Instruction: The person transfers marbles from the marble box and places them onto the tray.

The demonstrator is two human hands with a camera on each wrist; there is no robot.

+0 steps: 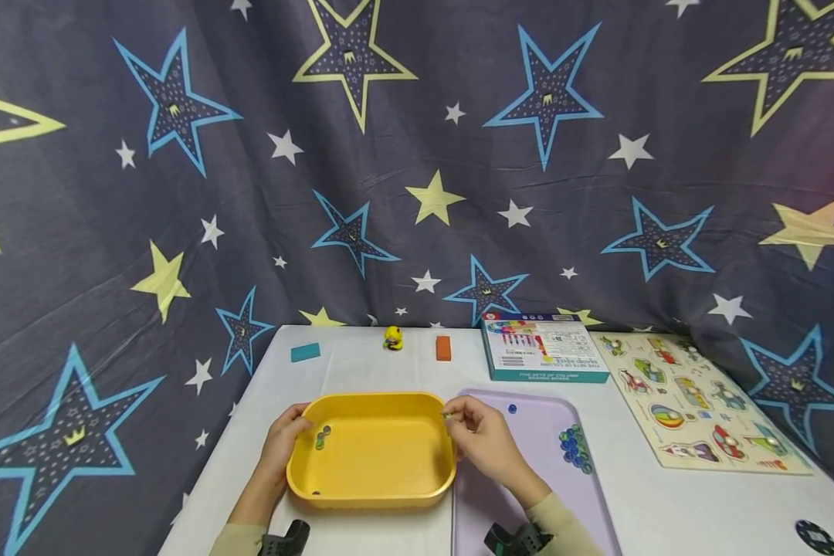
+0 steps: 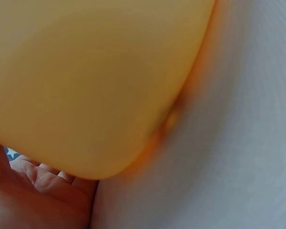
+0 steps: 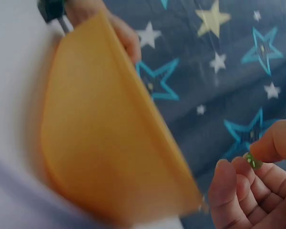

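Observation:
A yellow plastic tub (image 1: 368,455) stands in the middle of the table, with several small green and dark glass pieces (image 1: 322,439) near its left wall. My left hand (image 1: 278,448) grips the tub's left side, thumb at the rim; in the left wrist view the palm (image 2: 47,191) lies along the outer wall. Above the tub's right rim, my right hand (image 1: 483,436) pinches a small green glass piece (image 3: 253,161) between thumb and fingertips. A lilac tray (image 1: 486,494) lies to the right, carrying a cluster of blue and green glass pieces (image 1: 575,448).
A single blue piece (image 1: 512,408) lies toward the tray's back. Behind are a teal block (image 1: 305,352), a yellow toy duck (image 1: 392,338), an orange block (image 1: 443,348) and a boxed game (image 1: 545,351). A wooden picture puzzle (image 1: 695,401) and a black round chip (image 1: 816,537) sit at the right.

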